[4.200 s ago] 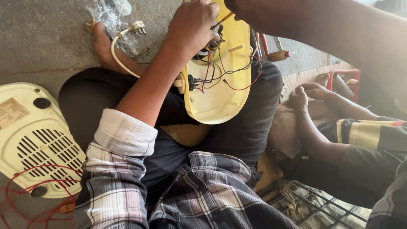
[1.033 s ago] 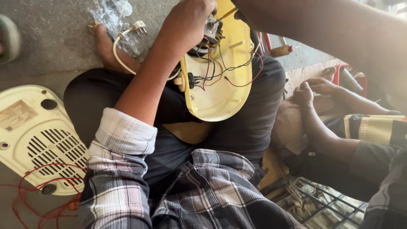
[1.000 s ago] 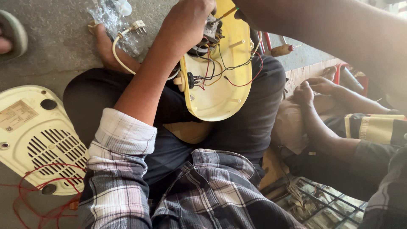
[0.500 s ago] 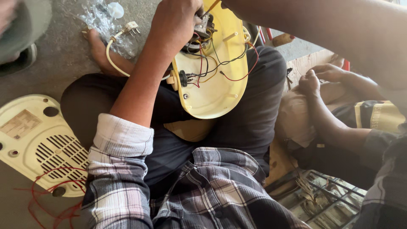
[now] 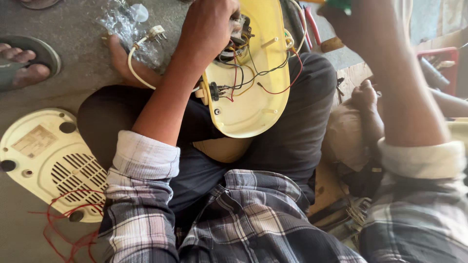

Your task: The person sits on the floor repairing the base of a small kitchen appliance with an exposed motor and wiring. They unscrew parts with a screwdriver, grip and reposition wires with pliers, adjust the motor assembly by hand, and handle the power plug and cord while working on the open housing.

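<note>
A yellow plastic appliance shell (image 5: pixel 248 97) lies open on my lap, with red, black and yellow wires (image 5: pixel 253 73) running inside it. My left hand (image 5: pixel 209 29) reaches into its upper part, and its fingers are closed on the dark wiring block there. My right hand (image 5: pixel 356 24) is raised at the top right. It is closed on a green-handled tool (image 5: pixel 339 5) that the frame edge mostly cuts off. A white cord (image 5: pixel 134 68) with a plug (image 5: pixel 156 33) leads out from the shell on the left.
A cream vented base plate (image 5: pixel 44 160) lies on the floor at the left, with loose red wire (image 5: pixel 68 234) beside it. A clear plastic bag (image 5: pixel 124 19) and another person's sandalled foot (image 5: pixel 24 61) are at the upper left. Red-handled pliers (image 5: pixel 309 29) and a red tray (image 5: pixel 438 63) sit at the upper right.
My right arm has swung down the right side, its hand now showing with the green tool. The sandalled foot has stepped further in at the upper left. My left hand stays in the shell.
</note>
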